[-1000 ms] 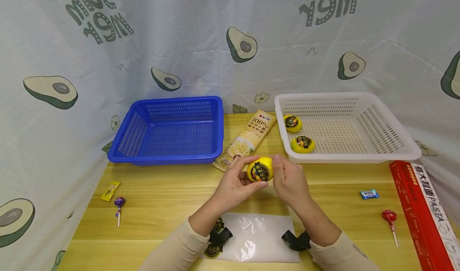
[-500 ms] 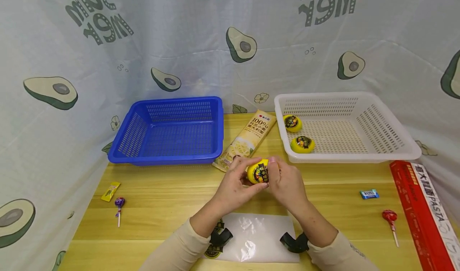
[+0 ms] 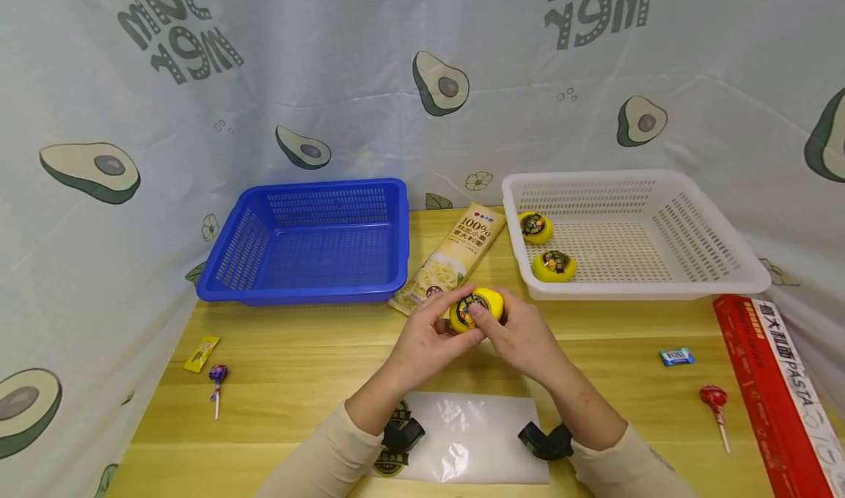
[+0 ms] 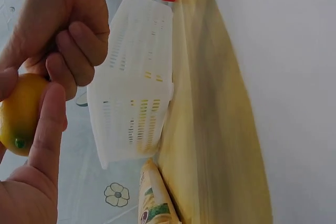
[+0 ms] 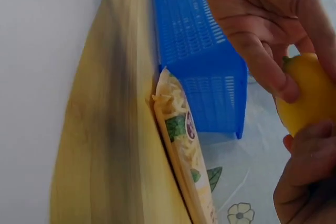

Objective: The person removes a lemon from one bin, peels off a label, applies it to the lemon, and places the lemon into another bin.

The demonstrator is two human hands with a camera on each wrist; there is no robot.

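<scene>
Above the middle of the table, both hands hold a yellow lemon point(image 3: 493, 301) with a round dark label point(image 3: 470, 309) on its front. My left hand point(image 3: 429, 335) grips its left side between fingers and thumb. On the right, my right hand point(image 3: 524, 334) has its thumb across the label, with a finger at the lemon's upper right side; the other fingers are curled. In the left wrist view, the lemon's green stem end point(image 4: 20, 143) shows. Two more labelled lemons, one farther back point(image 3: 535, 228) and one nearer point(image 3: 554, 266), lie in the white basket point(image 3: 660, 287).
A blue basket point(image 3: 304, 293) stands at the back left, with a pasta packet point(image 3: 455, 256) beside it. Under my wrists lies a white sheet point(image 3: 472, 439) with round labels. Candies and lollipops lie at both sides, and a red pasta box point(image 3: 759, 395) at right.
My right thumb has moved from the lemon's right edge onto the front of the label. The lemon has turned and tilted slightly in the left hand.
</scene>
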